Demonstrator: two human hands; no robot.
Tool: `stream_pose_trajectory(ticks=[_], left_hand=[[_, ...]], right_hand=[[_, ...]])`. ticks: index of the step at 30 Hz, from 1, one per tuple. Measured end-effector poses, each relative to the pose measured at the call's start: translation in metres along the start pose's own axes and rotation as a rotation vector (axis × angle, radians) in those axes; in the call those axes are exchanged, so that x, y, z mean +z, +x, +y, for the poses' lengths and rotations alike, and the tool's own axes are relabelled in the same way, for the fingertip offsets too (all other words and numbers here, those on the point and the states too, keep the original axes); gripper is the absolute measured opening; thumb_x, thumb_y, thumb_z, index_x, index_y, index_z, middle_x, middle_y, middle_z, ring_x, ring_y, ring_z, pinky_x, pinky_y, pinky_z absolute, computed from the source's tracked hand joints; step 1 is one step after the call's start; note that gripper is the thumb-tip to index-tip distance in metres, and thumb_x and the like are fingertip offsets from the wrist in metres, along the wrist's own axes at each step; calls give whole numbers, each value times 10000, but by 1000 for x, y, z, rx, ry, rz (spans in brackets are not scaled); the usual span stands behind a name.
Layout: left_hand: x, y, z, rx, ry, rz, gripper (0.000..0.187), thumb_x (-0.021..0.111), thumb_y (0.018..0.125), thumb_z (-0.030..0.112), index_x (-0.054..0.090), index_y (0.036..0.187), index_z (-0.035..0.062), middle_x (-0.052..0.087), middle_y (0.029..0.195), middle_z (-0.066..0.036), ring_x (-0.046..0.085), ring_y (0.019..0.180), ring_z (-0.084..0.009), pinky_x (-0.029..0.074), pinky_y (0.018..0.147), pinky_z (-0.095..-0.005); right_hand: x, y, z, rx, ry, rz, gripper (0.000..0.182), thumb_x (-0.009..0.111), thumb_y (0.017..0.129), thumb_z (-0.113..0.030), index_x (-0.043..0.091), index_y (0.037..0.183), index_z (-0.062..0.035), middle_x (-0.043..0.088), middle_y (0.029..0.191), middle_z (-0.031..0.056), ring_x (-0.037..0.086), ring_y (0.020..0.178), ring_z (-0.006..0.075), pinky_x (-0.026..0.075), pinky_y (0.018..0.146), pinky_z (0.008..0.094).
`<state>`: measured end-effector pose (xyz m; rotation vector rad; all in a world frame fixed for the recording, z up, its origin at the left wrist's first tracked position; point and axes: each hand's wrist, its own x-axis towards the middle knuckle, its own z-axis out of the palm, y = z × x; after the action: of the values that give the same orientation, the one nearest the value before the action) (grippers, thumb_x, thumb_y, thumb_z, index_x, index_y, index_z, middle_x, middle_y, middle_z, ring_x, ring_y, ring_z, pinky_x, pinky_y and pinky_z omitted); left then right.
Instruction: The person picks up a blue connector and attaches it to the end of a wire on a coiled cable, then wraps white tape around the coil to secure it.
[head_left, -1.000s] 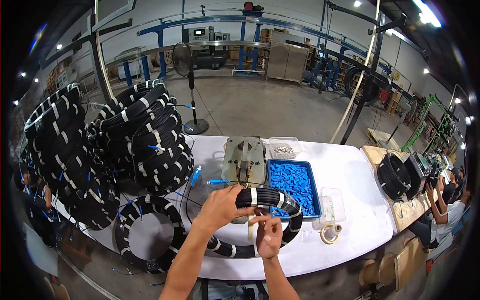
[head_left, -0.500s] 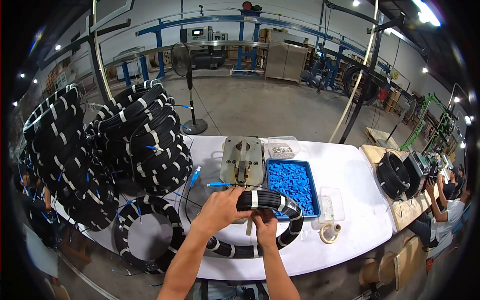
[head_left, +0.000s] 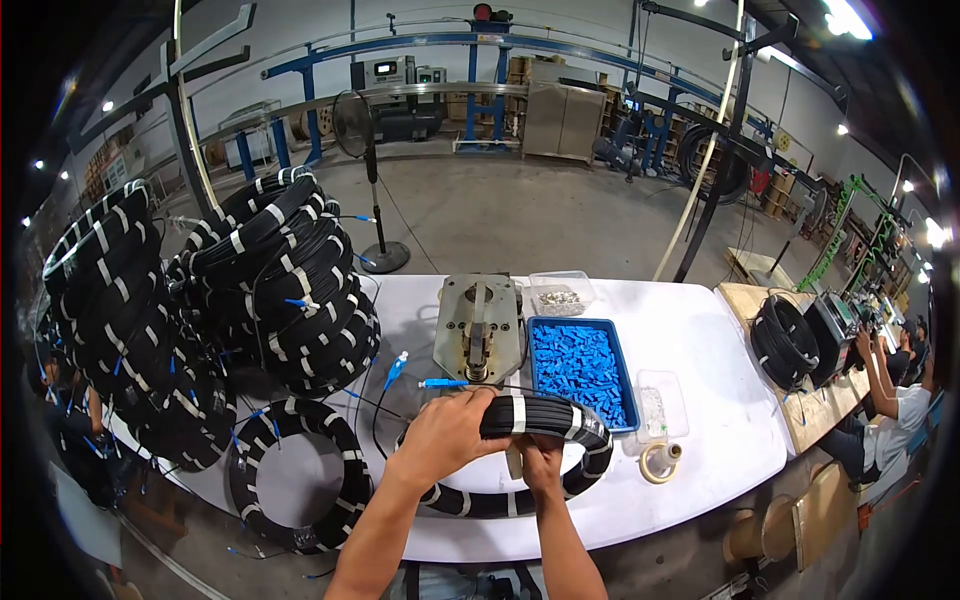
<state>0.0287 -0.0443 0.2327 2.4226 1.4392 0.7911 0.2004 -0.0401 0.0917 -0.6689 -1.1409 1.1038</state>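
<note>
My left hand (head_left: 445, 432) is closed over the top left of a black cable coil (head_left: 545, 416), which is bound with white tape bands and tilted up off the table. Inside the ring, my right hand (head_left: 543, 464) reaches up under the coil's raised side. A pale strip of tape (head_left: 515, 461) shows at its fingers, whose tips are hidden by the cable. Blue connectors (head_left: 443, 384) on cable ends stick out beyond my left hand, another blue connector (head_left: 396, 370) standing to the left.
Beyond the coil stands a metal press (head_left: 479, 325). A blue tray (head_left: 632, 400) of blue connector parts, clear boxes (head_left: 677, 390) and a tape roll (head_left: 660, 462) lie to the right. Stacked coils (head_left: 290, 290) and a single coil (head_left: 352, 470) occupy the left. A person (head_left: 895, 430) sits far right.
The coil's raised side has moved slightly right and down along with my hands. My right hand has shifted further under it, and the tape strip has moved up and right.
</note>
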Motion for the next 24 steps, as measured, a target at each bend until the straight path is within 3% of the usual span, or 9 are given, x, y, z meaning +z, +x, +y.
stream_pose_trajectory(ticks=[4, 8, 9, 12, 16, 18, 20, 23, 24], left_hand=[[-1, 0, 7, -17, 29, -23, 613, 788, 752, 426, 582, 1166, 24, 679, 1050, -178, 653, 954, -382, 514, 817, -466], [3, 0, 9, -14, 40, -13, 609, 790, 748, 424, 584, 1163, 28, 678, 1049, -171, 655, 953, -378, 517, 815, -463], [4, 0, 9, -11, 40, -12, 609, 790, 748, 424, 584, 1163, 28, 678, 1049, -171, 655, 953, -378, 517, 815, -463], [3, 3, 6, 1, 35, -8, 626, 791, 741, 436, 584, 1169, 29, 678, 1046, -166, 656, 950, -372, 518, 820, -458], [4, 2, 3, 6, 26, 6, 653, 783, 735, 482, 594, 1165, 28, 686, 1037, -167, 661, 949, -369, 523, 814, -454], [3, 0, 2, -2, 26, 17, 658, 780, 735, 496, 600, 1160, 28, 689, 1036, -167, 662, 948, -370, 524, 810, -454], [2, 2, 0, -26, 31, 16, 655, 776, 737, 505, 607, 1153, 27, 693, 1035, -165, 662, 945, -372, 528, 803, -454], [3, 3, -4, -11, 29, 36, 661, 785, 730, 493, 606, 1148, 13, 691, 1003, -163, 667, 913, -368, 531, 791, -458], [1, 3, -3, 3, 44, 50, 658, 787, 737, 474, 597, 1150, -2, 690, 970, -166, 672, 884, -364, 534, 782, -460]], right_hand=[[4, -6, 9, 83, 384, 98, 387, 617, 811, 3, 623, 1198, -14, 649, 1139, 94, 631, 1014, 198, 515, 891, 332], [5, 0, 24, 256, 597, 103, 470, 570, 849, -77, 531, 1315, -33, 616, 1220, 124, 629, 1062, 252, 511, 938, 380], [5, -1, 22, 213, 738, -29, 457, 534, 866, -91, 514, 1315, -11, 610, 1234, 150, 617, 1108, 290, 496, 979, 418], [17, 7, 3, 290, 804, -84, 405, 558, 855, -133, 561, 1242, -16, 621, 1219, 138, 610, 1122, 279, 461, 1028, 417], [13, 7, 9, 461, 891, -37, 406, 553, 858, -147, 561, 1228, 20, 632, 1200, 154, 617, 1105, 290, 466, 1025, 417], [16, 9, 4, 582, 1019, -108, 410, 556, 848, -148, 568, 1215, 32, 646, 1163, 166, 632, 1062, 301, 472, 1016, 420], [27, 15, -6, 616, 929, 6, 380, 573, 839, -137, 586, 1185, 20, 661, 1131, 148, 648, 1024, 279, 497, 987, 400], [25, 19, -5, 680, 1119, -85, 253, 623, 840, -143, 624, 1058, -14, 682, 906, 64, 646, 762, 188, 563, 786, 322], [25, 17, -7, 682, 1118, -82, 253, 623, 840, -143, 624, 1058, -14, 682, 906, 64, 646, 762, 188, 563, 786, 322]])
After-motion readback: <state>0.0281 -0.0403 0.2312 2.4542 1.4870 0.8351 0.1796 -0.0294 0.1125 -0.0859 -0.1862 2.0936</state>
